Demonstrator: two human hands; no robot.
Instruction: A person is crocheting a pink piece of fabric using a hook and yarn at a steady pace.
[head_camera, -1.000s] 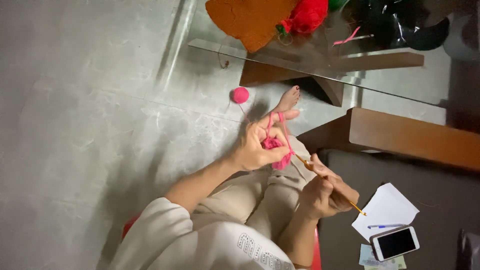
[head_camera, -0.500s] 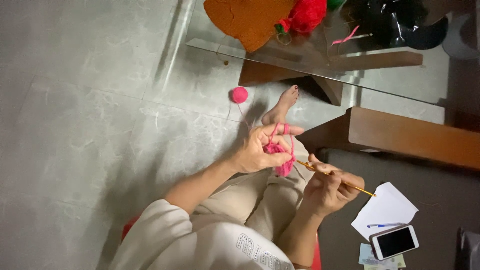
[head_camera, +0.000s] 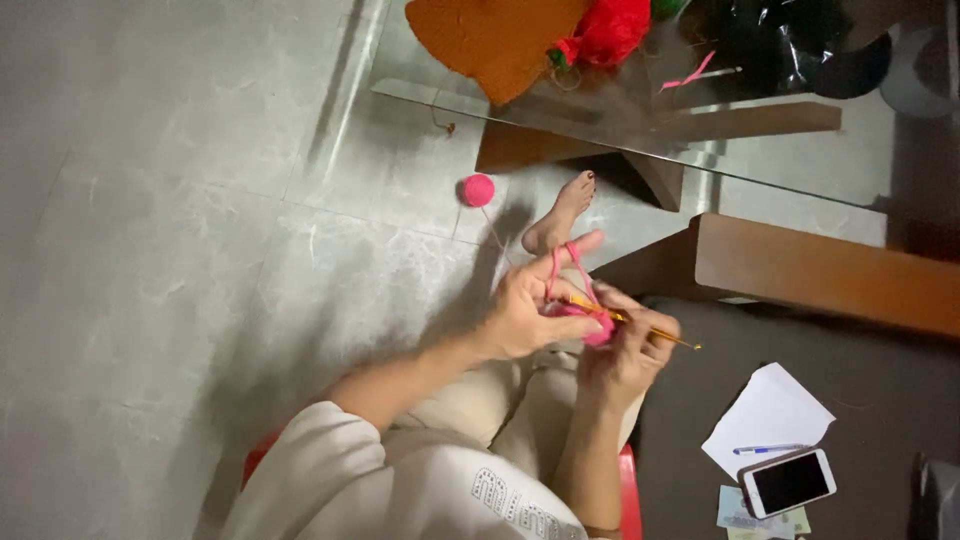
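Two hands meet above the person's lap: the left hand (head_camera: 525, 310) pinches a small pink crochet piece (head_camera: 598, 328), its forefinger stretched out with pink yarn (head_camera: 552, 272) looped over it, while the right hand (head_camera: 622, 358) is closed around a thin golden crochet hook (head_camera: 640, 328) whose tip lies in the piece. One strand of the yarn runs from the left hand down to one pink yarn ball (head_camera: 476, 190) lying on the floor, near one bare foot (head_camera: 560, 215). Pale grey marble tiles (head_camera: 180, 250) cover the floor on the left; a darker surface (head_camera: 860, 380) lies to the right, carrying one white sheet of paper (head_camera: 765, 415), one blue pen (head_camera: 765, 449) and one white phone (head_camera: 788, 482) with its screen dark. Beyond the foot stands a glass-topped table (head_camera: 440, 95) on a wooden base, bearing one orange knitted piece (head_camera: 495, 40) and one red bundle of yarn (head_camera: 605, 30).
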